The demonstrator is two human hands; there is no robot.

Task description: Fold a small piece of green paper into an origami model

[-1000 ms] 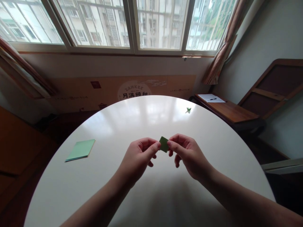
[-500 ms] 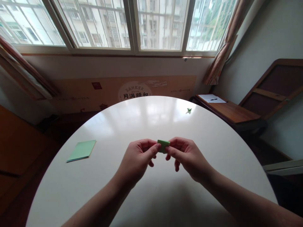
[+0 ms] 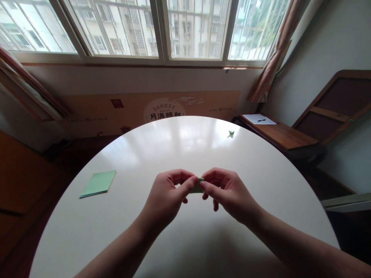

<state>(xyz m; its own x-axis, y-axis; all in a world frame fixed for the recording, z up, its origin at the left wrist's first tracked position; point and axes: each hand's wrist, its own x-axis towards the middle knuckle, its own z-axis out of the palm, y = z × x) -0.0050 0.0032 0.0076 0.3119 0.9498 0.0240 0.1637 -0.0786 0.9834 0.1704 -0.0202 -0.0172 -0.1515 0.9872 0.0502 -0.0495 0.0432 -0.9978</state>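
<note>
"ZANKEE" and "月满颐和" on the orange board

bare forearms taper to narrow wrists and bare hands with slender fingers.

The one camera rides on the person's head, looking forward and down over the round white table. From up there, the arms reach in from the lower corners, and the left hand and right hand meet around the small green paper, close by and just below mid-view. It's a wide look, taking in the curtains at both sides, with the window farther off, across the top.
</note>
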